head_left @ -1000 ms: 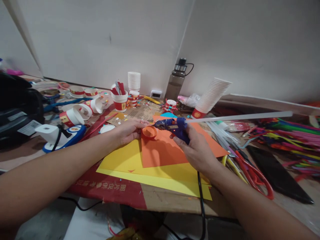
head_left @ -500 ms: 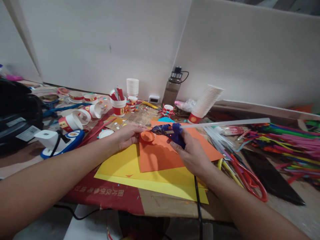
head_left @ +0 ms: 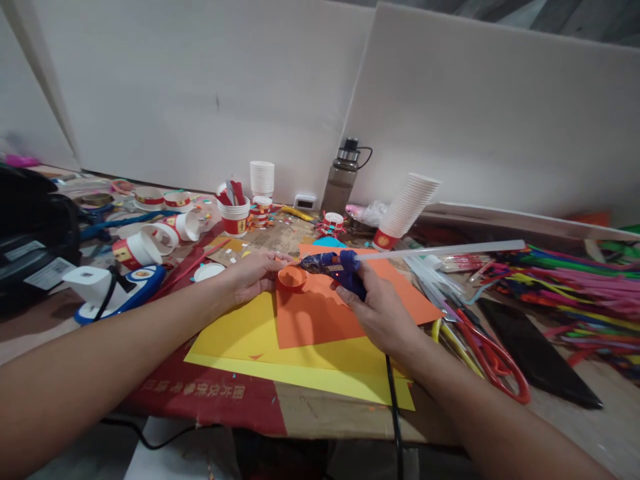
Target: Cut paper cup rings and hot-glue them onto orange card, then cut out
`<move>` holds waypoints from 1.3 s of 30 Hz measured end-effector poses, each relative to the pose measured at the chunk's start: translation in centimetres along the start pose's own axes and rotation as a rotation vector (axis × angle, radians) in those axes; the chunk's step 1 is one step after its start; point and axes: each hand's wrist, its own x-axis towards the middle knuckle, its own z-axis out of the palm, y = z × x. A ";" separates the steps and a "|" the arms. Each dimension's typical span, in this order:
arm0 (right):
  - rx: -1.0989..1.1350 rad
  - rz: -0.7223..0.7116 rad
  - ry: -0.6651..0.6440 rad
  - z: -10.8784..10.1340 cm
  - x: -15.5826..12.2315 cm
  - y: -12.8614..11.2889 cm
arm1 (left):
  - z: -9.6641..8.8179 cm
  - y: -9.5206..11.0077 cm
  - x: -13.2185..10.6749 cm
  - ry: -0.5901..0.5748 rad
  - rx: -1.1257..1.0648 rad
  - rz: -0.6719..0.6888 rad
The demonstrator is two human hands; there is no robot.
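Observation:
A blue hot glue gun (head_left: 350, 272) is gripped in my right hand (head_left: 385, 307), with a long clear glue stick (head_left: 450, 249) poking out of its back and a small red light showing. Its nozzle points left, close above the rim of a shallow round orange paper cup piece (head_left: 292, 280). My left hand (head_left: 256, 275) pinches that piece at its left edge, fingers closed. Beneath both hands lie orange paper (head_left: 320, 320) and yellow paper (head_left: 235, 337). Whether the nozzle touches the rim I cannot tell.
Scissors with red handles (head_left: 505, 373) and a black flat object (head_left: 540, 353) lie right. Behind stand a bottle (head_left: 340, 180), a leaning cup stack (head_left: 407, 207) and a cup of tools (head_left: 234, 219). A blue-and-white power strip (head_left: 133, 290) sits left. The gun's black cord (head_left: 394, 407) hangs over the front edge.
The view has shifted slightly. Both hands keep their grips, and the glue gun's nozzle stays by the rim of the orange cup piece.

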 end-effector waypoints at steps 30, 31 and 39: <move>-0.021 -0.023 0.003 0.0 -0.2 0.1 | -0.1 0.0 0.1 -0.017 0.011 -0.002; -0.027 -0.022 0.005 0.0 -0.3 0.2 | -0.2 0.0 0.1 -0.015 0.011 -0.002; -0.028 -0.045 0.006 0.0 -0.2 0.3 | -0.3 -0.2 0.2 -0.023 0.024 0.016</move>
